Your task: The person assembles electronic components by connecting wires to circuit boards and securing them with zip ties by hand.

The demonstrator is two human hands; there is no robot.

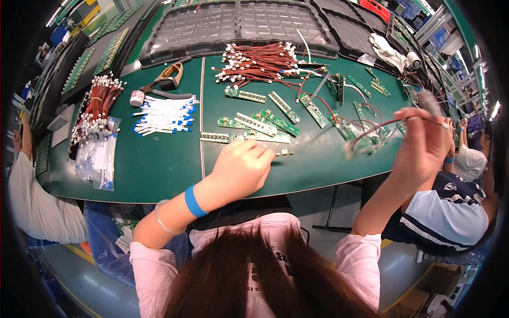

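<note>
My left hand, with a blue band at its wrist, is closed near the table's front edge. The end of a small green circuit board sticks out from its fingers. Raised to the right, my right hand pinches a thin red and black cable; the cable's free end is smeared by motion. Several narrow green circuit boards lie just beyond my left hand. Between the hands, more boards with wires attached lie in a loose group.
Red cables with white plugs are heaped at the back, before a black plastic tray. To the left lie white flat cables, pliers, a small jar and a bundled cable bunch. Other people sit on both sides.
</note>
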